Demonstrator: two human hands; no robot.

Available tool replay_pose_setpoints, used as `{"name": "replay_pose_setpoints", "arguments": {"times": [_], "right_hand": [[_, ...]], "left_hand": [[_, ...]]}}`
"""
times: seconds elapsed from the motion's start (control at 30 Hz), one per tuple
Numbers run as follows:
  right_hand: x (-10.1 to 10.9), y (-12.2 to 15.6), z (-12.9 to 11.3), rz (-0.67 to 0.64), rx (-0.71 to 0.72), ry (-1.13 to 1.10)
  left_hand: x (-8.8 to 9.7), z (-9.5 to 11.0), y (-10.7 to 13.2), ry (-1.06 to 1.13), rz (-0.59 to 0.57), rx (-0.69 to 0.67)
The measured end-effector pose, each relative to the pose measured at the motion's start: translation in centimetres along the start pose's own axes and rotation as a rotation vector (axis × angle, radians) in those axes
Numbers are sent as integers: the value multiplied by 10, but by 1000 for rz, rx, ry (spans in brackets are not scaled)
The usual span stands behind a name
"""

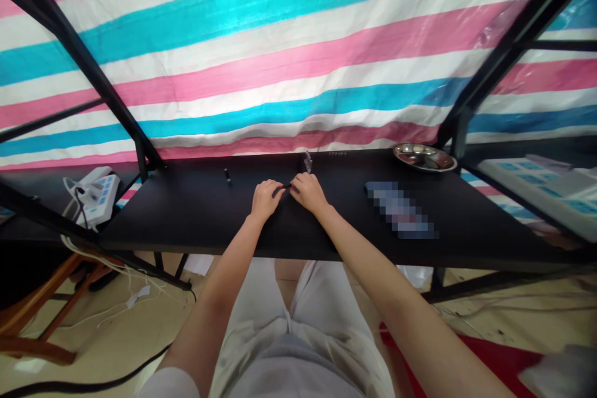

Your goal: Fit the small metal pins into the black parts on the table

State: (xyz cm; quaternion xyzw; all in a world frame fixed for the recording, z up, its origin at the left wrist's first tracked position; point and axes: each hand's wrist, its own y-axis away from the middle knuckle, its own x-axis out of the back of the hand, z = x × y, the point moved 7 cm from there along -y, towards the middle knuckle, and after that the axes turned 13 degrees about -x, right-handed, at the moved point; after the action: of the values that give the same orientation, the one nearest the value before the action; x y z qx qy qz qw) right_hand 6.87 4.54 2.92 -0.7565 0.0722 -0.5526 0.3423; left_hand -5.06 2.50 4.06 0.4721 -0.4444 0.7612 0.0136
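Note:
Over the middle of the black table [186, 217], my left hand [267, 198] and my right hand [308, 191] are close together with fingers closed. Between their fingertips is a small black stick-like piece [286, 186], each hand pinching one end; its exact kind is too small to make out. Just beyond my right hand stands a little clump of clear or silvery pieces [308, 161]. Off to the left of my left hand lies a short black tube with pale bands [227, 175].
A row of tiny pieces [337, 154] lies along the back edge. At the back right sits a round metal dish [424, 157]; nearer is a blurred-out flat object [400, 210]. Black frame posts flank the table. A white power strip [100, 200] with cables is at left.

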Motion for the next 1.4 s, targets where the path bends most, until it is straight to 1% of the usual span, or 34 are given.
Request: {"name": "replay_pose_setpoints", "arguments": {"times": [0.13, 0.23, 0.3, 0.4, 0.47, 0.53, 0.6, 0.7, 0.77, 0.9, 1.0, 1.1, 1.27, 1.4], "right_hand": [[-2, -1, 4, 9, -12, -4], [-3, -2, 7, 11, -31, -12], [-3, -2, 8, 12, -47, -33], [-3, -2, 8, 14, -66, -84], [-3, -2, 7, 13, -71, -111], [-2, -3, 6, 10, -80, -125], [-1, -3, 6, 6, -89, -129], [1, -2, 5, -4, -92, -126], [3, -2, 4, -8, -86, -130], [5, -2, 3, -18, -78, -137], [5, -3, 2, -20, -75, -135], [4, -3, 2, -18, -72, -123], [1, -3, 4, -16, -76, -128], [0, -2, 5, -17, -85, -145]], "left_hand": [[-5, 3, -2, -60, -33, -41], [-4, 5, -10, -109, -90, -77], [0, 6, -20, -126, -161, -118], [12, 2, -43, -146, -323, -204], [25, -12, -62, -195, -426, -207], [38, -33, -78, -280, -538, -185], [51, -56, -90, -390, -634, -161], [62, -85, -92, -495, -787, -104], [66, -97, -87, -531, -845, -70], [69, -110, -73, -564, -892, -12], [68, -118, -65, -544, -900, 27], [66, -124, -62, -529, -894, 36], [65, -130, -61, -527, -879, 38], [65, -129, -61, -534, -872, 25]]}}
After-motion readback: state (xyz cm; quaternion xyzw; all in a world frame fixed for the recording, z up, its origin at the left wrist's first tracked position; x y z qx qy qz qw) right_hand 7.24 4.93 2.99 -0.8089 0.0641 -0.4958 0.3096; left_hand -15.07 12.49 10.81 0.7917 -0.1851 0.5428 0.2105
